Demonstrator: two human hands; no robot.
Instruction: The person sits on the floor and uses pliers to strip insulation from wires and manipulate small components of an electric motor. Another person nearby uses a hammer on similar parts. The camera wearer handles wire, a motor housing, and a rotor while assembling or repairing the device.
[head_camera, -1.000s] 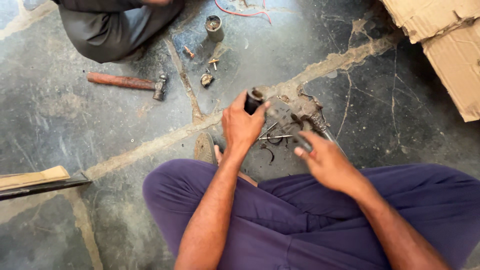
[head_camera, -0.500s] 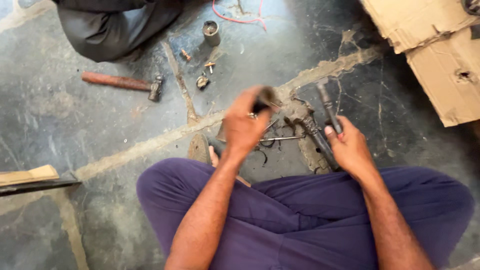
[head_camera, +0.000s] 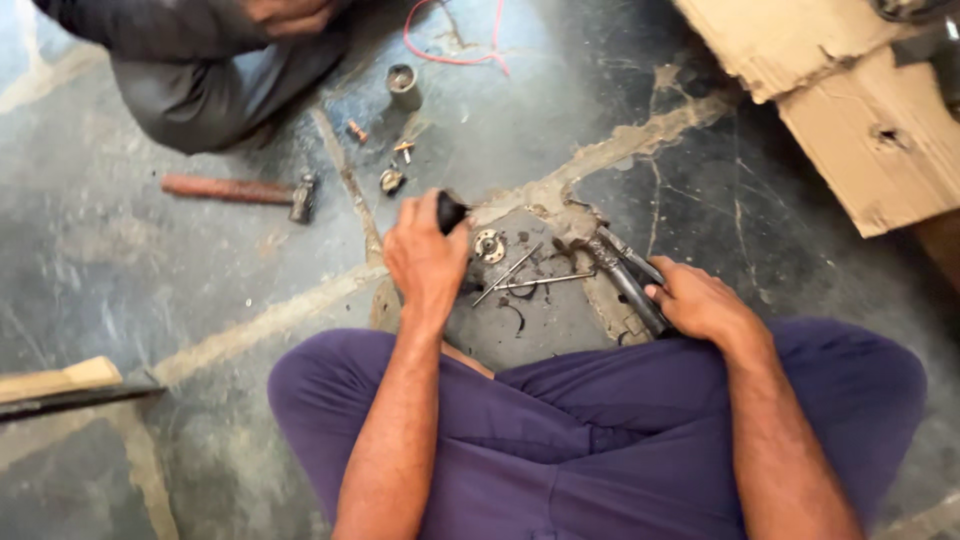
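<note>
Left hand (head_camera: 425, 255) is wrapped tight around a small black part (head_camera: 451, 211), held just above the floor (head_camera: 700, 200). Right hand (head_camera: 700, 300) rests on the dark handles of the pliers (head_camera: 625, 275) lying on the floor, fingers curled over them, though a full grip can't be confirmed. Risky spot: a small round metal ring (head_camera: 489, 245) and thin metal rods (head_camera: 530, 280) lie loose between the hands. One careless sweep could scatter them, and the black part could slip and roll off.
</note>
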